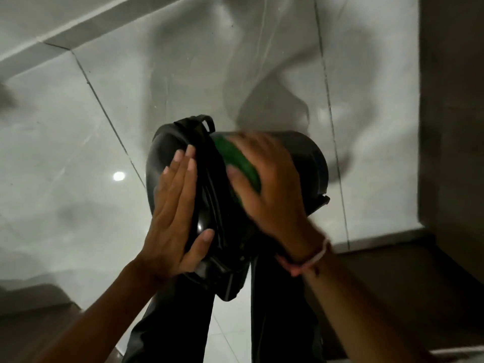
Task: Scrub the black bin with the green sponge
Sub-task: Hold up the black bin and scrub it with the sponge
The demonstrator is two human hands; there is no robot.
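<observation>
Pressing my right hand (269, 184) closed on the soft green sponge (237, 163) against the round glossy black plastic bin (306, 158), which lies sideways above my dark-trousered knees (178, 318), I steady its lid with my flat, open left hand (172, 218) over glossy white floor tiles (78, 127).

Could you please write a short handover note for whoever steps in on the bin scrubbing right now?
Left hand: open, flat against the lid end of the black bin, steadying it.
Right hand: pressing the green sponge onto the bin's side wall; it is blurred.
The bin is held on its side above the tiled floor, in front of the person's legs.
Done: scrubbing is under way. How much is clean cannot be judged.
Left: remaining surfaces.
</observation>
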